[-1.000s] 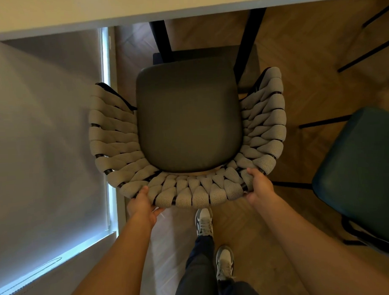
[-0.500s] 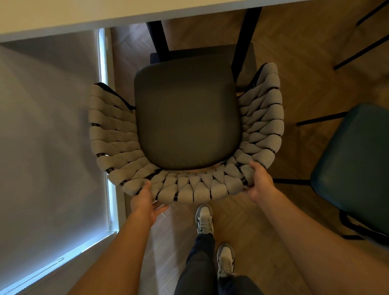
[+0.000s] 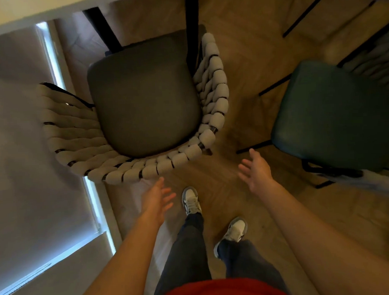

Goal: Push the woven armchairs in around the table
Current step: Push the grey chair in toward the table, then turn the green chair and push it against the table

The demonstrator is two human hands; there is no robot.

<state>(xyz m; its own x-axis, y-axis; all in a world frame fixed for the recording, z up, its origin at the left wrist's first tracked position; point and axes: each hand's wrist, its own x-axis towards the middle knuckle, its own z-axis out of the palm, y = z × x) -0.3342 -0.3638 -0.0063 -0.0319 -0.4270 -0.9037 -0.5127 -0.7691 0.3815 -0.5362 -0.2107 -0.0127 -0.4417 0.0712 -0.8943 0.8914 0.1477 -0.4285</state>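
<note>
Nearest, both hands have let go of the chair back they gripped half a second ago. The left hand [image 3: 156, 198] hovers just short of the woven rim, fingers spread and holding nothing; the right hand [image 3: 255, 170] has swung away to the right, fingers wide, toward the teal-seated chair [image 3: 329, 118] standing right of it, well out from the table. Beyond the hands, the woven armchair [image 3: 143, 109] sits with the far edge of its dark seat tucked under the table edge [image 3: 41, 18], between the black table legs [image 3: 103, 27]. This chair looks done; the teal one seems next.
</note>
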